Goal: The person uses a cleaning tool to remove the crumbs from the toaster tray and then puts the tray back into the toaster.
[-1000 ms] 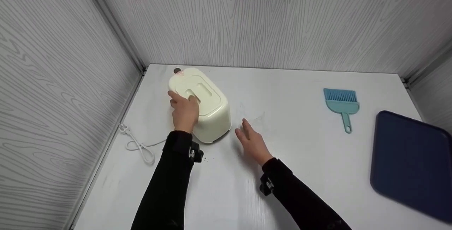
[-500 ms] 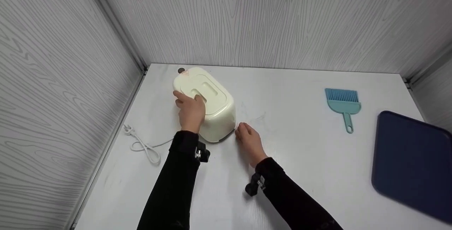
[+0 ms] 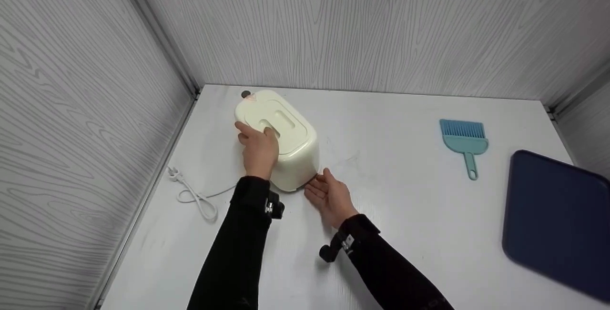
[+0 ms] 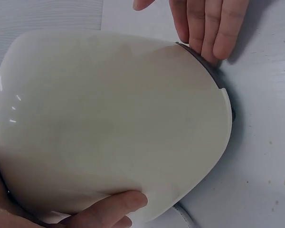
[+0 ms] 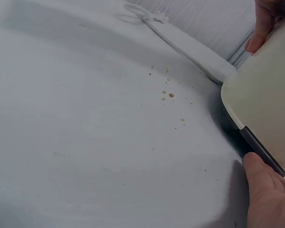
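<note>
A cream toaster with two slot-shaped recesses in its top stands at an angle on the white table. With fingers and thumb over its left side, my left hand holds it. Palm up, my right hand is at the toaster's near right bottom corner. Its straight fingertips reach a dark strip along the bottom edge in the left wrist view; its thumb stands apart. How far the fingertips go under the edge is hidden. Brown crumbs lie on the table before the toaster.
A white cord with a plug lies looped left of the toaster. A dark round knob shows at its far end. To the right are a teal hand brush and a dark blue tray. Wood-grain panels enclose the table.
My right hand has moved left to the toaster's bottom edge and turned palm up. The left hand keeps its hold. The whole view has shifted slightly.
</note>
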The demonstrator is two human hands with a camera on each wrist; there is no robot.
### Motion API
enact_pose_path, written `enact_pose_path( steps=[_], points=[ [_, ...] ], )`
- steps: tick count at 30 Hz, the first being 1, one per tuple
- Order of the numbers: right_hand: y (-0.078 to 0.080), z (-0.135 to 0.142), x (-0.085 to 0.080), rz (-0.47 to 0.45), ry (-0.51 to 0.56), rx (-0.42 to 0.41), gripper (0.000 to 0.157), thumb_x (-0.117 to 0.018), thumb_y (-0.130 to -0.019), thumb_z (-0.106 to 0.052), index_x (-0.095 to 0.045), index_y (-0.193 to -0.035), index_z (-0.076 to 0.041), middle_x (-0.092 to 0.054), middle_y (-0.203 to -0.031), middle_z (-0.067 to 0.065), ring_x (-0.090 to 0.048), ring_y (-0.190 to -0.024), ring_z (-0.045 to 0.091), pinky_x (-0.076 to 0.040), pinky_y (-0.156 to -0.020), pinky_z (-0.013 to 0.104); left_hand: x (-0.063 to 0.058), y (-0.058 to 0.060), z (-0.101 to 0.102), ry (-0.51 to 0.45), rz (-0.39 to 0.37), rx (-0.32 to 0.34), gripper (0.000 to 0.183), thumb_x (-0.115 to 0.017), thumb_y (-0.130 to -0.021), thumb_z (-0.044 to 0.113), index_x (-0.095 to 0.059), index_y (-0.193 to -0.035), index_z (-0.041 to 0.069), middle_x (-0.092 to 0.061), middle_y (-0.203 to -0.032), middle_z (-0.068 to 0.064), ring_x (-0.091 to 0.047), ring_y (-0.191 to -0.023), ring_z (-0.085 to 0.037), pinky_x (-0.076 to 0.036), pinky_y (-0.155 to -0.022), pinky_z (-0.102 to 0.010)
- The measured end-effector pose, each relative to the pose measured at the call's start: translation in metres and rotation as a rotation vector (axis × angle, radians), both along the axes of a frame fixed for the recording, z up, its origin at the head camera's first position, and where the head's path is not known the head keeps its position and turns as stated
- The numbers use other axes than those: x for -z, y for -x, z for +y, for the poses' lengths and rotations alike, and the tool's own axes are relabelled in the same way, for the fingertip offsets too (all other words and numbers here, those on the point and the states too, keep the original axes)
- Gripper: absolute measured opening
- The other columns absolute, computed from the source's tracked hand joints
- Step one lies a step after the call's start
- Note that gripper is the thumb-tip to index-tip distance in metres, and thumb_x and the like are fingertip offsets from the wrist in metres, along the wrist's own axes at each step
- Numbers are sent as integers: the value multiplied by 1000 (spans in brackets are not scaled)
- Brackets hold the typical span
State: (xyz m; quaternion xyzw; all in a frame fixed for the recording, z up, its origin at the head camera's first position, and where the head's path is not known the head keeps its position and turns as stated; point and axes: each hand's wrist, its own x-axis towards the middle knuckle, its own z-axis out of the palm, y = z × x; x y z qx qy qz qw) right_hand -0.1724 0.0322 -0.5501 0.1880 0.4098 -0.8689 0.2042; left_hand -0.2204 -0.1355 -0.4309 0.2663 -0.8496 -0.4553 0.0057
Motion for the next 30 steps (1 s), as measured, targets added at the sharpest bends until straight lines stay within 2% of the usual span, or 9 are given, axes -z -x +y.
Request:
enact_pose_path(
  steps=[6,12,17,23,30],
  points=[
    [-1,1,2,0,26,-35,61,-50,-110,-37,-38,-143,13,-52,-139,32,-55,-133,41,-48,-111,45,2,1,2,2,-4,-6,79,-32,-108,36,16,-161,1,-17,-164,-30,-56,-119,-48,-47,-101,-54],
    [2,-4,3,-2,-9,-21,57,-58,-107,-33,-46,-140,12,-58,-127,24,-60,-127,35,-49,-109,43,4,2,3,30,5,-14,78,-33,-109,35,14,-161,1,-20,-163,-30,-58,-117,-48,-48,-100,-55],
    [3,-9,2,-7,-52,-25,60,-61,-105,-35,-50,-137,14,-66,-118,24,-66,-118,32,-51,-107,44,4,0,3,39,10,-3,78,-32,-109,35,15,-160,-1,-20,-162,-32,-59,-114,-48,-49,-98,-54],
    [4,-13,2,-13,-107,-43,55,-63,-103,-36,-60,-124,14,-73,-103,21,-73,-101,27,-54,-102,44,5,-2,1,51,16,-3,76,-30,-109,34,15,-160,-2,-19,-162,-33,-60,-112,-47,-50,-96,-54],
    [4,-13,7,-26,-129,-27,52,-66,-101,-40,-67,-115,11,-75,-96,17,-75,-94,24,-58,-97,41,5,-2,3,69,23,-6,77,-31,-110,34,13,-160,-3,-21,-161,-33,-60,-113,-48,-50,-96,-55]
  ],
)
